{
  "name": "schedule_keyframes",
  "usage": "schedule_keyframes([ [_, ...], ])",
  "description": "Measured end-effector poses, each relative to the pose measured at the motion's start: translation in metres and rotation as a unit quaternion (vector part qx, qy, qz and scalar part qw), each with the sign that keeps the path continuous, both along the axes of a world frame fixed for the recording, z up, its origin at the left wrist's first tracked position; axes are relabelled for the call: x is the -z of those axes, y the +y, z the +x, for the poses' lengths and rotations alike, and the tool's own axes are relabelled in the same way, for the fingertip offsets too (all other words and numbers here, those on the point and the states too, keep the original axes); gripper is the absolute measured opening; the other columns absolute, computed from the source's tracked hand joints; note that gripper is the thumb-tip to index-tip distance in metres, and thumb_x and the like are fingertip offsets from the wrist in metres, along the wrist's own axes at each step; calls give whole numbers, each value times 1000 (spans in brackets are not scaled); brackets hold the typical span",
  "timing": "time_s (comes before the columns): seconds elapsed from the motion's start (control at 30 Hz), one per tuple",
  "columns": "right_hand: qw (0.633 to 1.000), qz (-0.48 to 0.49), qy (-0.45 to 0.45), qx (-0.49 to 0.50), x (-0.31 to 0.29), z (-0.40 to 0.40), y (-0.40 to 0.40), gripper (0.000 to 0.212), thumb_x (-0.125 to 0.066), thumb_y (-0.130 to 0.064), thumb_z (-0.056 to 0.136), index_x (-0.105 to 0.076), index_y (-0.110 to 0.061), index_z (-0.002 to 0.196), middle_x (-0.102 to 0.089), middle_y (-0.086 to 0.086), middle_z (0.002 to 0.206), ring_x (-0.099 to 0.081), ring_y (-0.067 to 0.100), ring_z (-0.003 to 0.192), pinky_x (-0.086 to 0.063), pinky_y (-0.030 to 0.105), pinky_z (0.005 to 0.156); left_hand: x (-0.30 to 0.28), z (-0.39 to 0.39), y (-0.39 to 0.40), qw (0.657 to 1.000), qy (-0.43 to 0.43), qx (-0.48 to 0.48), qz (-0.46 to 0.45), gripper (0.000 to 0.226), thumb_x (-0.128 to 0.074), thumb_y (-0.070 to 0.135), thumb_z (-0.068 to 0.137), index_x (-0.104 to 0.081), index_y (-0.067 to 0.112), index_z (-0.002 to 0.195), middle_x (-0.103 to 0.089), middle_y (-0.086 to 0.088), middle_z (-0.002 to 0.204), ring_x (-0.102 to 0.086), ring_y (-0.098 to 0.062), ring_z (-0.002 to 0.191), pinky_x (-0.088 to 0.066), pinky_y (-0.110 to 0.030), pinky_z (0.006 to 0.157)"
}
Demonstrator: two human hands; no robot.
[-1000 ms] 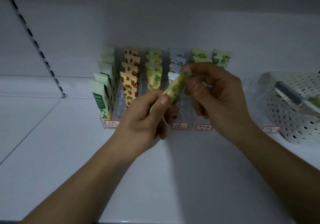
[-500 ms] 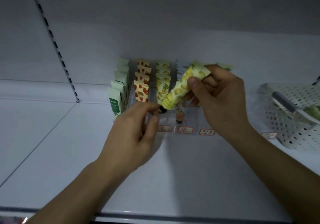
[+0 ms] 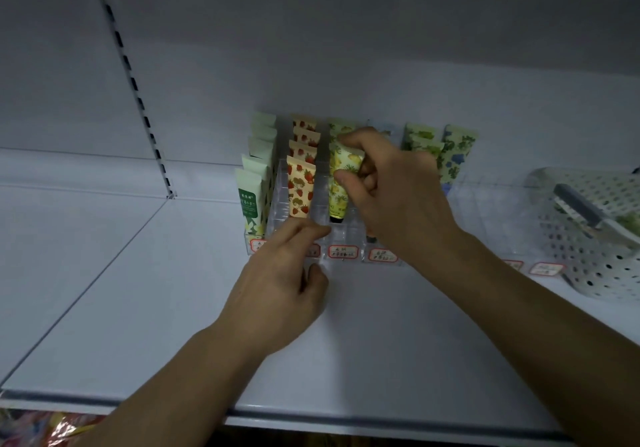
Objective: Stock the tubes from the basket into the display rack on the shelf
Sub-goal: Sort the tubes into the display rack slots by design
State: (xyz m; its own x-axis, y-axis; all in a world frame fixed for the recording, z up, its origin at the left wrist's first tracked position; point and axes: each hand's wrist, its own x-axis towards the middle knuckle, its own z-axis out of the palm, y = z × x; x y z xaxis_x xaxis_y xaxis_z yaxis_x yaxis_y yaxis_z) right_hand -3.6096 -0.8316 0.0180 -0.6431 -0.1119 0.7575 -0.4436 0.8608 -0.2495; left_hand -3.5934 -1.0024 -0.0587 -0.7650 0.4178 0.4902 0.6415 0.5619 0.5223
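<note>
The right hand (image 3: 391, 197) pinches a yellow pineapple-print tube (image 3: 341, 183), cap down, in the clear display rack's (image 3: 346, 235) third lane. The left hand (image 3: 284, 280) rests relaxed, fingers on the rack's front. A white basket (image 3: 595, 259) sits right.

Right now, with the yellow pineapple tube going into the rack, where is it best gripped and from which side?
Grip the yellow pineapple tube at its flat crimped top, from above, as the right hand pinches it now. It stands cap down in the display rack, with the strawberry tube close alongside, so only the upper end is free.
</note>
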Motion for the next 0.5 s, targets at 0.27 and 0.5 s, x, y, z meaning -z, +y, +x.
schedule_keyframes([
  [0.27, 996, 60, 17, 68, 2, -11, -8, 31, -73, -28, 89, -69, -18, 118, -70, 6, 98, -67, 28, 88, -52, 34, 80, 0, -1, -1, 1000, -19, 11, 14, 51, -58, 4, 87, -56, 22, 134, -52, 13, 130, -54, 9, 78, -32, 3, 70],
  [0.5, 982, 120, -1, 146, -7, -12, -10, 30, -76, -36, 85, -74, -17, 108, -68, 5, 105, -66, 29, 92, -42, 29, 73, 2, -1, -2, 1000, -16, 18, 17, 52, -58, 2, 85, -57, 22, 134, -51, 13, 129, -53, 10, 79, -32, 2, 69],
])
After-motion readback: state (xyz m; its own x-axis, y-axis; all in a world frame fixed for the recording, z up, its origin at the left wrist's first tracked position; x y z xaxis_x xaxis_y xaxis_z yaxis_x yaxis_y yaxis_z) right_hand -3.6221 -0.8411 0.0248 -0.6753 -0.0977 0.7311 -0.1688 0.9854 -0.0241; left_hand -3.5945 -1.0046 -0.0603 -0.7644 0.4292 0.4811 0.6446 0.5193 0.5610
